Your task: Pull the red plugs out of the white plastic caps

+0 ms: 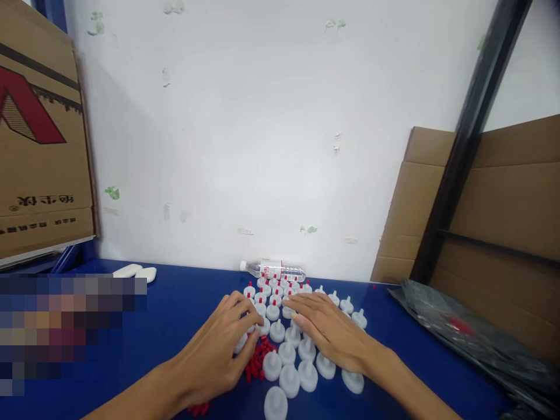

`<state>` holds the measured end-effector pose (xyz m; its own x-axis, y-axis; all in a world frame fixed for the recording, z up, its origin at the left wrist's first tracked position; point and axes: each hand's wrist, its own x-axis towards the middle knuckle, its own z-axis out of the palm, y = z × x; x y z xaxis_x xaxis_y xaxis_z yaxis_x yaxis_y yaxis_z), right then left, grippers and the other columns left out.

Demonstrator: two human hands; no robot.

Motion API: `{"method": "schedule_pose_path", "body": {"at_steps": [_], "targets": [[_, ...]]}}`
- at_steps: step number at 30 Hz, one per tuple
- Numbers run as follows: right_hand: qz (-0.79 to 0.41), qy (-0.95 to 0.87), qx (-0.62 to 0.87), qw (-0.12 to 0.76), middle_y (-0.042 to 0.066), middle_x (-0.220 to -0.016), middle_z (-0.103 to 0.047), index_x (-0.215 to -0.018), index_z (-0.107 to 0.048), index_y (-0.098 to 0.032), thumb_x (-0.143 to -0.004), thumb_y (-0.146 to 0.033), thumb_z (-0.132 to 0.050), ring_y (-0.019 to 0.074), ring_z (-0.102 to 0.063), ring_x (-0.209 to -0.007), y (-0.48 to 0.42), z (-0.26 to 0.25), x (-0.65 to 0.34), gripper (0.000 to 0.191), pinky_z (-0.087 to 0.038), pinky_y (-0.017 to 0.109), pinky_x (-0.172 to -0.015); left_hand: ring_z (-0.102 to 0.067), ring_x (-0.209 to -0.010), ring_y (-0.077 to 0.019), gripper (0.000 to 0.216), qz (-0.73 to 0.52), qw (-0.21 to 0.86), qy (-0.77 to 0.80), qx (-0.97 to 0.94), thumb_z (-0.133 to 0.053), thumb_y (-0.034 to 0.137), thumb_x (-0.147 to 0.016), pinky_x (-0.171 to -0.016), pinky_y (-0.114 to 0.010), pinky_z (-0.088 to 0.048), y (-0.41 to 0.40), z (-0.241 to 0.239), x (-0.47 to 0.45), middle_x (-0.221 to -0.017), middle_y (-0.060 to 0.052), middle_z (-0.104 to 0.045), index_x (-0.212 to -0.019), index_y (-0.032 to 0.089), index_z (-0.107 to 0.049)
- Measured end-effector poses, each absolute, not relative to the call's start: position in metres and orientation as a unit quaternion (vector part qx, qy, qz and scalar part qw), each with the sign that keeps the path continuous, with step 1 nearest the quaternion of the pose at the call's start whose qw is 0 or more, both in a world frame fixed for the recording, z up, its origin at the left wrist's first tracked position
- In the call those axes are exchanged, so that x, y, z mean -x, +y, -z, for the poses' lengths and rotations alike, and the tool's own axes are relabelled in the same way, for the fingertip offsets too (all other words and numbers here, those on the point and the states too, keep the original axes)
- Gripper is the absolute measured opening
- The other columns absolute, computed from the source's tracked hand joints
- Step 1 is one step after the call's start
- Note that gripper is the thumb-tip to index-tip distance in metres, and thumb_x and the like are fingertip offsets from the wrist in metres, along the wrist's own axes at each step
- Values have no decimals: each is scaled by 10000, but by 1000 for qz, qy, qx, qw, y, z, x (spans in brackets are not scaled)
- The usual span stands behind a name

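White nozzled plastic caps (289, 382); left hand (225, 341) half-curled, right hand (330, 328) flatter; cannot tell holds.

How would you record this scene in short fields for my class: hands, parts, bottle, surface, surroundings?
Left hand: fingers curled by the white caps; grip hidden
Right hand: palm down, fingers reaching over caps; grip unclear
White caps: many, clustered; several far ones red-tipped, nearest ones bare
Red pieces: loose pile beside left hand
Bottle: clear, on its side behind caps
Table: blue
Left: printed box
Right: dark plastic, cardboard
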<state>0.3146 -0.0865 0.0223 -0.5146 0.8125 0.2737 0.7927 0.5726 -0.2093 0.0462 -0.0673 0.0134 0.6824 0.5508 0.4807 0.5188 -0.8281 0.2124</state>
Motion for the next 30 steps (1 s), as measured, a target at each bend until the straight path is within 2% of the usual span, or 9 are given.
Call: {"method": "schedule_pose_path", "body": {"at_steps": [3,6,10,13,19,25,30], "targets": [[-14,-869,450,204,27,-1334,-651,-1366,-586,-286,-1096,-381,-287,227,-545,-1263,-87,-24,-313,414,-332,452,-1119,-511,-1076,-267,292,-304,9,307,-902,-384,208,-1029,-959,-478,-454,-54,-13,-40,-1098,-76,-646,-1139,211,-655],[-6,-871,445,207,30,-1211,-697,-1206,-663,-257,-1099,-351,-285,220,-591,-1157,-87,-23,-313,404,-354,435,-1070,-504,-1197,-274,339,-311,-6,327,-892,-371,263,-1054,-1017,-481,-454,-40,-9,-33,-1233,-77,-656,-1234,217,-654],[-1,-881,432,193,38,-1228,-699,-1146,-667,-234,-1102,-351,-280,226,-594,-1176,-83,-15,-314,407,-317,453,-1098,-410,-1393,-313,406,-247,-3,362,-899,-331,366,-1080,-1126,-581,-376,-27,-3,-25,-1440,-44,-584,-1372,273,-598],[-1,-882,432,190,33,-1230,-701,-1082,-674,-237,-1103,-369,-271,232,-590,-1201,-82,-14,-313,425,-294,467,-1117,-355,-1451,-326,448,-202,20,371,-906,-304,428,-1086,-1163,-626,-319,-23,1,-22,-1510,-35,-525,-1442,288,-538],[-11,-879,432,201,16,-1182,-709,-1082,-669,-250,-1100,-341,-267,212,-603,-1157,-88,-26,-310,412,-297,452,-1116,-343,-1465,-319,469,-201,45,370,-906,-289,433,-1091,-1169,-642,-299,-18,5,-19,-1531,-74,-497,-1451,254,-531],[-6,-885,422,195,30,-1136,-720,-1056,-670,-241,-1099,-349,-259,215,-612,-1105,-87,-25,-310,427,-322,454,-1097,-279,-1505,-306,475,-197,55,370,-906,-299,448,-1089,-1199,-607,-273,-13,10,-18,-1555,-63,-469,-1463,252,-518],[0,-882,428,198,18,-1141,-716,-1053,-672,-249,-1096,-348,-273,211,-607,-1114,-88,-26,-309,413,-307,448,-1106,-396,-1439,-299,466,-216,44,359,-907,-300,418,-1090,-1168,-579,-348,-18,4,-23,-1490,-85,-543,-1428,220,-552]]}}
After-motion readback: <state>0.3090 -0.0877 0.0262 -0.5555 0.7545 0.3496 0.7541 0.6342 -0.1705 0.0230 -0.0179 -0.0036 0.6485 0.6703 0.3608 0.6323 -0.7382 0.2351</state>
